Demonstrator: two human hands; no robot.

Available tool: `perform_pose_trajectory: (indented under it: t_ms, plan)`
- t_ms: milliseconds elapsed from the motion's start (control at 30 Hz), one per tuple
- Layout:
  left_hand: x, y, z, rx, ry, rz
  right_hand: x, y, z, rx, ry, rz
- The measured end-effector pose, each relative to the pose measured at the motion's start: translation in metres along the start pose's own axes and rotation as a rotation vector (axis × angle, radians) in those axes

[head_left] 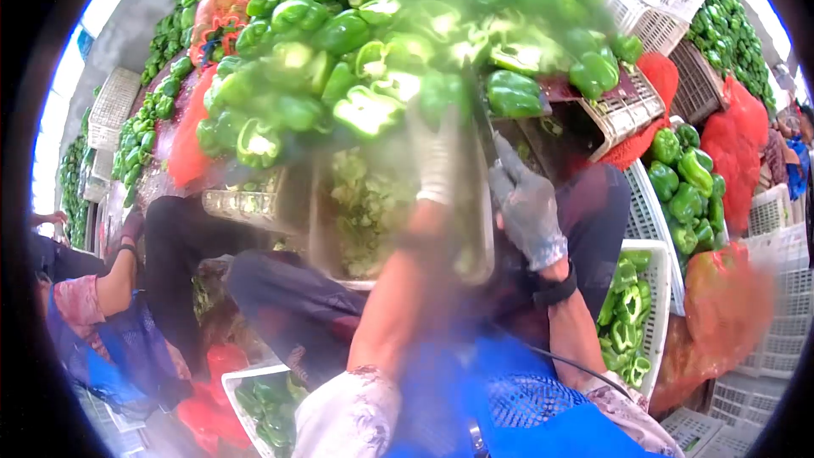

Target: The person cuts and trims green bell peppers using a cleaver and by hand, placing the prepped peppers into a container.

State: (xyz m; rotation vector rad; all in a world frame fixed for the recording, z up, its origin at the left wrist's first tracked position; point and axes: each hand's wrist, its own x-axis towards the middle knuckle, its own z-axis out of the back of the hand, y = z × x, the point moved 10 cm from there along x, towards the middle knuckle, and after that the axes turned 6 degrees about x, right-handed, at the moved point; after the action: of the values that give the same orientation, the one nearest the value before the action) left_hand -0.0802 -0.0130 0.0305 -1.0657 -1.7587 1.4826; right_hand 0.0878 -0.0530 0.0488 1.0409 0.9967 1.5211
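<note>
A large heap of green peppers (343,31), several of them cut open, fills the top of the view. My left hand (437,148), in a pale glove, reaches up to the heap's near edge; its fingers are smeared by motion around a green pepper (443,95). My right hand (527,203), in a grey glove, is just right of it. Its index and middle fingers stretch upward and the others look curled; whether it grips something is unclear. Below the hands sits a pale bin (486,259) with light green scraps inside.
A white crate (660,322) of cut peppers stands at my right, with a red net sack (736,157) beyond it. Another white crate (233,390) is at lower left. A co-worker's arm (117,288) shows at far left.
</note>
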Motion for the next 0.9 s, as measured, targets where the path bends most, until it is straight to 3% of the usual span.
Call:
perform_pose_trajectory:
  t_ms: [67,133,200,267,367,467,533,600,667,700,733,833,900]
  plan:
    - [-0.012,-0.017,0.001,-0.073,-0.115,0.090,0.000,0.018,-0.006,-0.099,0.039,0.073]
    - [0.011,-0.011,0.005,-0.035,-0.107,-0.086,-0.002,0.029,-0.003,-0.175,0.055,0.056]
    - [0.034,-0.027,0.003,-0.085,-0.089,-0.181,-0.005,0.056,0.001,-0.282,-0.047,0.367]
    - [0.069,-0.071,-0.001,-0.187,-0.049,-0.261,-0.006,0.059,0.013,-0.246,-0.106,0.413]
    - [0.122,-0.133,0.021,-0.248,-0.032,-0.440,0.000,0.033,0.018,-0.119,-0.098,0.197]
    - [0.115,-0.126,0.087,0.138,-0.213,-0.569,0.006,0.019,0.017,0.007,-0.069,0.029]
    - [0.079,-0.098,0.104,0.642,-0.368,-0.529,0.008,0.012,0.012,0.067,-0.049,-0.026]
    - [0.069,-0.051,0.089,1.071,-0.310,-0.765,0.007,0.020,0.008,0.043,-0.019,-0.047]
    - [0.059,-0.043,0.048,1.338,-0.245,-0.653,0.007,0.020,0.002,-0.006,0.005,-0.048]
    - [0.068,-0.032,0.045,1.339,-0.260,-0.700,0.007,0.023,-0.001,-0.023,0.008,-0.056]
    - [0.074,-0.037,0.035,1.358,-0.257,-0.544,0.009,0.024,-0.003,-0.039,0.006,-0.061]
    - [0.101,-0.038,0.011,1.475,-0.140,-0.395,0.015,0.026,-0.006,-0.088,-0.041,0.063]
    - [0.117,-0.030,0.012,1.465,-0.137,-0.327,0.016,0.023,-0.005,-0.062,-0.020,-0.064]
